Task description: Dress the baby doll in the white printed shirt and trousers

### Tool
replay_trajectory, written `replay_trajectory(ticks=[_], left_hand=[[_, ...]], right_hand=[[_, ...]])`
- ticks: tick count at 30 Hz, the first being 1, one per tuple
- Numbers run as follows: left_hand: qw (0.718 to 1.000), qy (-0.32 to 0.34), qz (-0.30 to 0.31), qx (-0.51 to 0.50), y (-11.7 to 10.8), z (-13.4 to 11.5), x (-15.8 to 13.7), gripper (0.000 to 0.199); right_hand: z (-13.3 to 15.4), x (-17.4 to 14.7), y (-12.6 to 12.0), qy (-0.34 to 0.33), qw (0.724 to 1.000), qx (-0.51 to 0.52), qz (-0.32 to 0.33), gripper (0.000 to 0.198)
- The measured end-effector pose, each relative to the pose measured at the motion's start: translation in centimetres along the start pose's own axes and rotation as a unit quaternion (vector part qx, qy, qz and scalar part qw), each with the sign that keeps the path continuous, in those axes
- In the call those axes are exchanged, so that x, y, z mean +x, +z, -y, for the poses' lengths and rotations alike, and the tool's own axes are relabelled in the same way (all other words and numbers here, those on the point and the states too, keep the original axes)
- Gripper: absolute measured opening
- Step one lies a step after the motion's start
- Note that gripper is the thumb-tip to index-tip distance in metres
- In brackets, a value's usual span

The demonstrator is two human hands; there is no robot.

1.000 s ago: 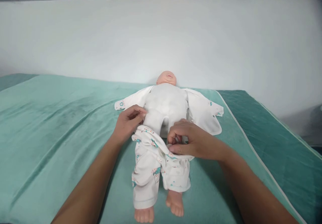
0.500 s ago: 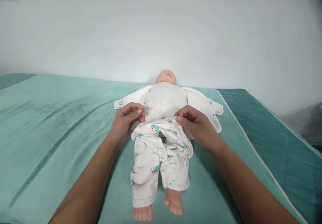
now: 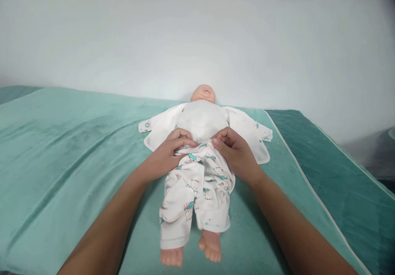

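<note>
A baby doll [image 3: 202,94] lies on its back, its feet toward me. White printed pants [image 3: 197,180] cover its legs up to the hips, with both feet showing below the cuffs. Under its arms and sides spreads an open white jacket [image 3: 247,131]. My right hand [image 3: 233,149] pinches the pants' waistband at the doll's hip between thumb and fingers. On the other side, my left hand [image 3: 171,151] rests at the waistband, fingers reaching over the belly and thumb apart along the cloth; its fingertips are partly hidden.
A light green cover [image 3: 77,155] with soft creases lies beneath the doll. Darker green cloth [image 3: 339,164] shows to the right past a pale edge strip. A white wall [image 3: 197,40] rises behind the doll's head.
My left hand has moved right and onto the waistband at the front of the hips. My right hand keeps its pinch and has barely shifted. The waistband opening looks narrower.
</note>
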State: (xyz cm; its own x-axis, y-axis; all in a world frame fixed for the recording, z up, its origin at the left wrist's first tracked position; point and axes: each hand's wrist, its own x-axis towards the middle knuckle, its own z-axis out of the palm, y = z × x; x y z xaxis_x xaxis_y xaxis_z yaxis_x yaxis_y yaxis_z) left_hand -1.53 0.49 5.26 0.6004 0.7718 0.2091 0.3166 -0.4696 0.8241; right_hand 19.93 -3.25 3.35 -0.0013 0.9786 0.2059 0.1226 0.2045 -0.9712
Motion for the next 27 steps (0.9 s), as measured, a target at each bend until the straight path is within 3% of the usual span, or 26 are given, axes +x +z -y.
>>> replay_trajectory(ticks=[3, 7, 11, 14, 27], left_hand=[[1.000, -0.009, 0.000, -0.014, 0.1, 0.1, 0.1, 0.013], [0.990, -0.033, -0.067, -0.122, 0.4, 1.0, 0.0, 0.017], [0.943, -0.093, -0.121, -0.297, 0.7, 1.5, -0.2, 0.025], [0.911, -0.102, -0.149, -0.371, 0.7, 1.5, -0.3, 0.030], [0.882, -0.113, -0.171, -0.425, 0.8, 1.4, -0.3, 0.037]], right_hand=[[0.1, 0.0, 0.2, 0.002, 1.000, 0.018, 0.007, 0.028], [0.0, 0.0, 0.2, 0.008, 0.999, 0.029, 0.016, 0.026], [-0.1, -0.1, 0.1, 0.005, 0.999, 0.013, 0.029, 0.024], [-0.1, -0.2, 0.1, 0.002, 1.000, 0.002, 0.031, 0.023], [0.2, -0.3, 0.2, 0.017, 0.999, 0.005, 0.035, 0.025]])
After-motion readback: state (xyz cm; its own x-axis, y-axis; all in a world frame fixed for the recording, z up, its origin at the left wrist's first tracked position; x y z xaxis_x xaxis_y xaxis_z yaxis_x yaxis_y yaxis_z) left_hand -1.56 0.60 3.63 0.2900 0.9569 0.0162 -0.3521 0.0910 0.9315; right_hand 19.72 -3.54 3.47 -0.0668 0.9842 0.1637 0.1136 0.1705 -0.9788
